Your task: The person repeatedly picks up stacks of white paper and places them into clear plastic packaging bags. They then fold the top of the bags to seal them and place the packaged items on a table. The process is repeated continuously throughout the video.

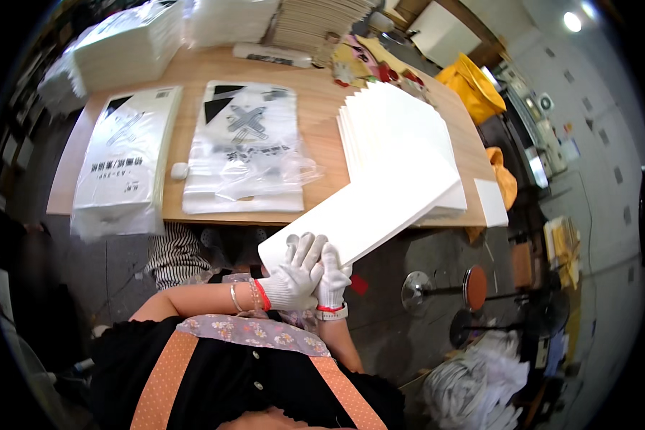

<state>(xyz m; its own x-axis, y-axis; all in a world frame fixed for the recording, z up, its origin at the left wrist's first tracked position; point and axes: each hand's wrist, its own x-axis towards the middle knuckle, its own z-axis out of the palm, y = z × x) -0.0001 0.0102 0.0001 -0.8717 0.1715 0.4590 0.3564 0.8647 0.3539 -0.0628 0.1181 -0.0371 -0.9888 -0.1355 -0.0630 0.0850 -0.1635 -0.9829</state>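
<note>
Both my hands wear white knit gloves and grip the near end of a thick white stack of sheets that juts off the table's front edge toward my chest. My left hand clasps the stack's near corner from the left, fingers spread over its top. Pressed against it, my right hand holds the same corner from below and right. The stack's far end rests on a fanned pile of white sheets on the wooden table.
Two clear printed plastic bag bundles lie on the table's left half, a small white eraser-like block between them. More white stacks sit at the back. A round stool and a heap of white gloves are at the lower right.
</note>
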